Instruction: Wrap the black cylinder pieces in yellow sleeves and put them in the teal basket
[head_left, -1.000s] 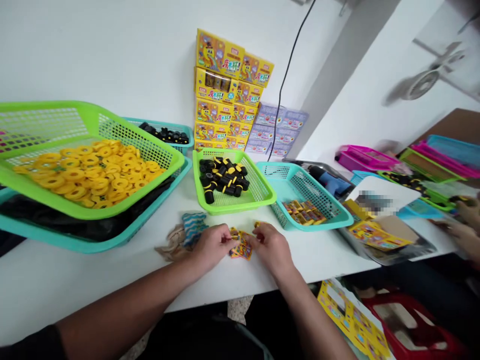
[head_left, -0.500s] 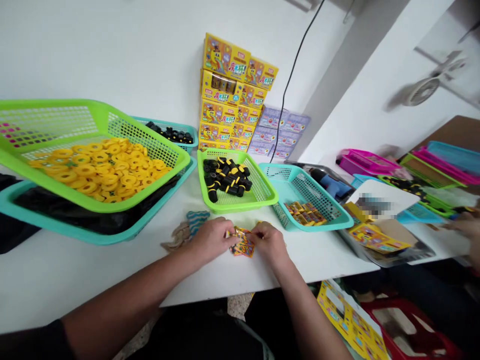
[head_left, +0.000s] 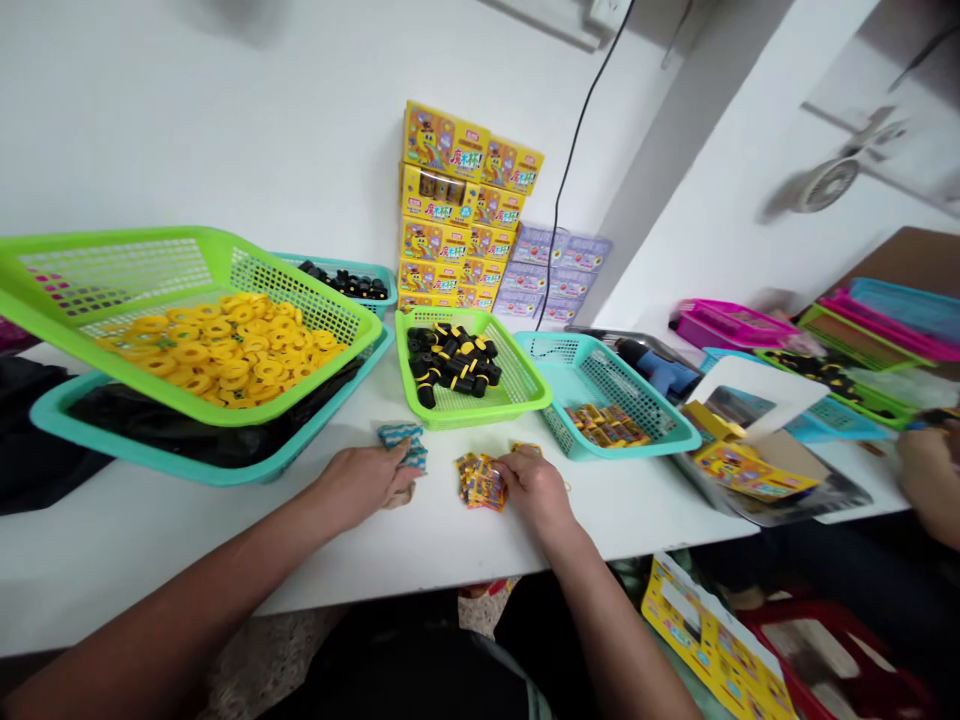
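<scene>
As left hand (head_left: 361, 485) touches crinkly scrap (head_left: 403, 446), right hand (head_left: 529, 490) presses packets (head_left: 478, 482).

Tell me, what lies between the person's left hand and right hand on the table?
In the head view, a small pile of yellow printed packets touches the right hand; a blue patterned scrap lies under the fingers of the left hand.

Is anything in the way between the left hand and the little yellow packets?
No, nothing visible. The left hand rests on a blue patterned scrap, and only white tabletop lies between it and the small yellow printed packets. The right hand is at their other side.
</scene>
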